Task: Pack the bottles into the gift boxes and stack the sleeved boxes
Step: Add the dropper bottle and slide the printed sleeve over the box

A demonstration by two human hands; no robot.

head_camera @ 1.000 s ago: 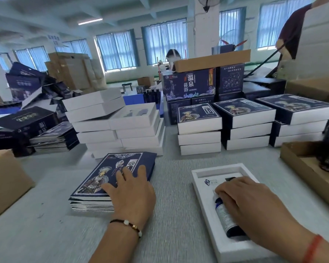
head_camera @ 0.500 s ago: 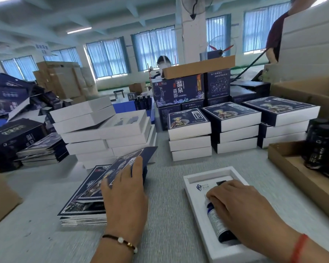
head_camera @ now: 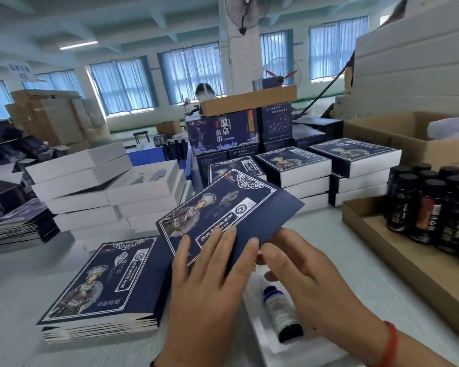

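Nearest, under the right hand, a white gift box lies on the table with a bottle in its slot, dark cap toward the person. Half a second ago that hand pressed on the bottle; it has since lifted clear and its fingers now pinch the near right edge of a flat blue sleeve. The left hand, which then was tilting the top sleeve up off the sleeve pile, now has that sleeve raised in the air between both hands, with straight fingers spread on its printed face; the thumb is hidden, so its grip underneath cannot be told. The pile remains just left of the left hand. To the right of the right hand, a cardboard tray holds dark bottles. Beyond the hands stand stacks of sleeved boxes, and to the left, beyond the pile, stacks of white boxes.
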